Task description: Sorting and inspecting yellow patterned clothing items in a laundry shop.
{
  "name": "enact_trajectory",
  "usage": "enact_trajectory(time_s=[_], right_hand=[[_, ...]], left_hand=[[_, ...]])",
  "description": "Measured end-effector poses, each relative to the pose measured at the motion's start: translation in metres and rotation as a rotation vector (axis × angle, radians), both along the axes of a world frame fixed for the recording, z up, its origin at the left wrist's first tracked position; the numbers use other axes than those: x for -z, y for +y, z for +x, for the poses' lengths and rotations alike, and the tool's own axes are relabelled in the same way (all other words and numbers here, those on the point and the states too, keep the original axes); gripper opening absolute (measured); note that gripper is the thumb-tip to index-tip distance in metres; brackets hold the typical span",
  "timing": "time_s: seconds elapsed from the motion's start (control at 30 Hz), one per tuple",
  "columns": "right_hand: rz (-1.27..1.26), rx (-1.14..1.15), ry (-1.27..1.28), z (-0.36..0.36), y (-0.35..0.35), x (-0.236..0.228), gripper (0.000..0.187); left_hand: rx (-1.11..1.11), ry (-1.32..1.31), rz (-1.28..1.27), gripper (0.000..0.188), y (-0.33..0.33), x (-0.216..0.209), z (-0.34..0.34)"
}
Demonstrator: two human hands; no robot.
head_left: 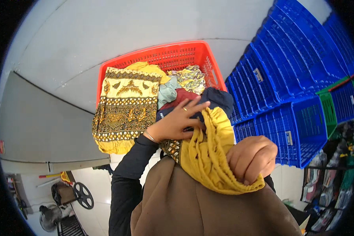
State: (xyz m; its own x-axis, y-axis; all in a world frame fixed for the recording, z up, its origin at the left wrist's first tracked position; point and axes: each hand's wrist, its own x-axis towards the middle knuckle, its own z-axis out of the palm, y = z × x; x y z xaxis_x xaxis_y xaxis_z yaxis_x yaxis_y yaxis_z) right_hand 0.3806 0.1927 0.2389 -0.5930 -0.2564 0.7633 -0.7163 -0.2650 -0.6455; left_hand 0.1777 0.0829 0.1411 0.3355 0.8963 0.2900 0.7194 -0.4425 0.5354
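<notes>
A yellow garment point(202, 157) with a gathered elastic edge and a strip of dark batik print lies bunched against my brown-clad front. My right hand point(253, 157) curls over the gathered edge at its right end, fingertips tucked inside. At the other side, my left hand point(177, 122) pinches the cloth between thumb and index finger, with the remaining fingers spread upward. Just beyond is a red basket point(161, 53) filled with clothes. A brown and cream batik garment point(126, 106) with yellow trim hangs over its near left side.
Inside the basket are a dark navy cloth point(216, 98), a pale green cloth point(168, 92) and a leaf-print cloth point(190, 78). Stacked blue crates point(279, 90) rise at the right, near racks of bagged goods point(330, 177). A grey panel point(43, 122) stands left; a fan point(50, 217) is lower left.
</notes>
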Motion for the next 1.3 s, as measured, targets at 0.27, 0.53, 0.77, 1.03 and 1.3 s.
enact_trajectory(time_s=[0.27,0.53,0.77,1.03,1.3], right_hand=[[-0.034,0.080,-0.036,0.008,-0.036,0.000,0.009],[-0.127,1.234,-0.251,0.033,-0.038,-0.025,0.026],[-0.221,1.325,-0.289,0.041,-0.061,-0.021,0.031],[0.245,1.370,-0.318,-0.013,-0.050,-0.065,0.028],[0.109,1.384,0.180,-0.105,-0.023,-0.128,0.022]], left_hand=[[0.065,-0.285,-0.011,0.025,-0.025,0.033,0.014],[-0.508,-0.742,0.315,0.017,-0.137,-0.036,-0.071],[-0.653,-0.568,0.236,0.024,-0.227,-0.128,-0.069],[-0.621,-0.160,0.160,0.036,-0.225,-0.188,-0.106],[-0.810,0.454,1.107,0.022,-0.219,-0.243,-0.174]])
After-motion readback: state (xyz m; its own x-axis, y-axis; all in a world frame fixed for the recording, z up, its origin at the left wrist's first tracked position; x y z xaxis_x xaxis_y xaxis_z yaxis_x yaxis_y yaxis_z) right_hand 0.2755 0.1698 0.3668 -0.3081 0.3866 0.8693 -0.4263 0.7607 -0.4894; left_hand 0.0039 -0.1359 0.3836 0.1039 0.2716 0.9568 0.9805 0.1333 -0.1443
